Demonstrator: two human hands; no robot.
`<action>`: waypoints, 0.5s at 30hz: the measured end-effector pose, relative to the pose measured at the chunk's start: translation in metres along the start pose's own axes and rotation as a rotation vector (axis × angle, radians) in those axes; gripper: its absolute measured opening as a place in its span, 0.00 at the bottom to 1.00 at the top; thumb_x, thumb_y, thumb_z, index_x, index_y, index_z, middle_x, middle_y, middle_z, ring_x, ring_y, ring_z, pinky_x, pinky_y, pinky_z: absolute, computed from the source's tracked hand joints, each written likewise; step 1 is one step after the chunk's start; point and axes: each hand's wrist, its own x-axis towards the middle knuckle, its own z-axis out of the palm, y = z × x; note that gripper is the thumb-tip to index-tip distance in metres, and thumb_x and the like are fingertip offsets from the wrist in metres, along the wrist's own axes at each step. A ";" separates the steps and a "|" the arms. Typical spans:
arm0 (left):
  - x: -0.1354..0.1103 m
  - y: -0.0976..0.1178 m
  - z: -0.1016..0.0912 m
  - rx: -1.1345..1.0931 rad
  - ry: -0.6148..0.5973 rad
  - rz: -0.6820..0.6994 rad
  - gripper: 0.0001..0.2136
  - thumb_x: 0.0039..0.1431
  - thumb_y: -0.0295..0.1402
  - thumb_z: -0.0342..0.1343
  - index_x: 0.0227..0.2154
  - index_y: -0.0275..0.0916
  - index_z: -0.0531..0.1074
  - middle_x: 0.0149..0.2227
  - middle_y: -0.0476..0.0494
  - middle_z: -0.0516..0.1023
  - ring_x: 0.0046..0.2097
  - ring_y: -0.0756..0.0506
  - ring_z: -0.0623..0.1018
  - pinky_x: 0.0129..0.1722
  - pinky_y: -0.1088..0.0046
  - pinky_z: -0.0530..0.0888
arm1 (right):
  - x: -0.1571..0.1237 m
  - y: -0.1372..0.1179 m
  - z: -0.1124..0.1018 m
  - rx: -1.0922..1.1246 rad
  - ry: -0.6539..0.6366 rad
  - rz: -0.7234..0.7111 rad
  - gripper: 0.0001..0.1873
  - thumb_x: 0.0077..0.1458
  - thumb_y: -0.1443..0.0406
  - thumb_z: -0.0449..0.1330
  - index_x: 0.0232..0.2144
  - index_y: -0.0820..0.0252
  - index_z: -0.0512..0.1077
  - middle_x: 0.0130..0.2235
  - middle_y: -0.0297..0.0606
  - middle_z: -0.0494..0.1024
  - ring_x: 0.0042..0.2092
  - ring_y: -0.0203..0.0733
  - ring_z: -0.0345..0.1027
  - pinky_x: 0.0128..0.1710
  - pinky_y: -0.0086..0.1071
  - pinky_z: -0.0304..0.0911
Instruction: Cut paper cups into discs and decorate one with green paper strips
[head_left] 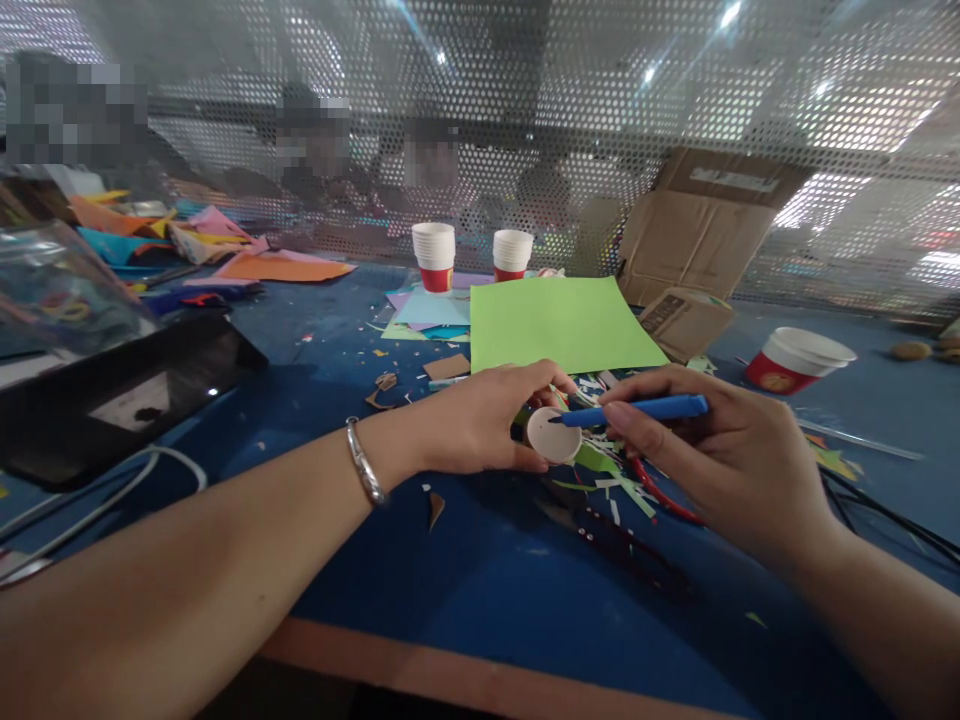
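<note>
Round pale piece (553, 438): between the two hands, over the bench (465, 570); a cup base or a loose disc — cannot tell which.
Left hand (480, 420): pinching that piece by its edge, thumb on the near side, fingers on the far side.
Right hand (742, 460): pinching a blue pen (664, 407), dark tip at the piece's upper face.
Likely feel: light, paper-like, stiffest at the rim, apt to dent under a hard squeeze.
Best hold: opposite sides of the rim — face free for the tip.
Pen body: probably hard, light, a little slick; best gripped towards the tip.
Paper scraps (598, 459): just beside the piece.
</note>
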 end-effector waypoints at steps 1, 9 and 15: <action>0.000 -0.001 -0.001 0.017 -0.008 -0.004 0.32 0.50 0.33 0.70 0.58 0.46 0.65 0.54 0.42 0.77 0.56 0.38 0.76 0.52 0.61 0.71 | 0.000 -0.001 -0.001 -0.024 0.011 0.000 0.10 0.60 0.55 0.64 0.35 0.53 0.79 0.26 0.32 0.81 0.26 0.38 0.72 0.22 0.30 0.61; -0.009 0.008 -0.046 0.211 0.263 -0.167 0.13 0.56 0.31 0.60 0.46 0.39 0.75 0.46 0.42 0.81 0.44 0.43 0.78 0.42 0.67 0.72 | 0.002 0.001 -0.009 -0.101 0.125 0.017 0.08 0.62 0.56 0.61 0.37 0.50 0.78 0.28 0.32 0.80 0.29 0.42 0.75 0.29 0.35 0.65; -0.016 0.003 -0.060 0.381 0.073 -0.317 0.09 0.55 0.32 0.57 0.37 0.39 0.80 0.37 0.42 0.82 0.37 0.43 0.78 0.35 0.67 0.69 | 0.000 0.002 -0.010 -0.169 0.127 -0.044 0.08 0.62 0.56 0.62 0.36 0.50 0.78 0.27 0.32 0.79 0.27 0.40 0.73 0.28 0.34 0.63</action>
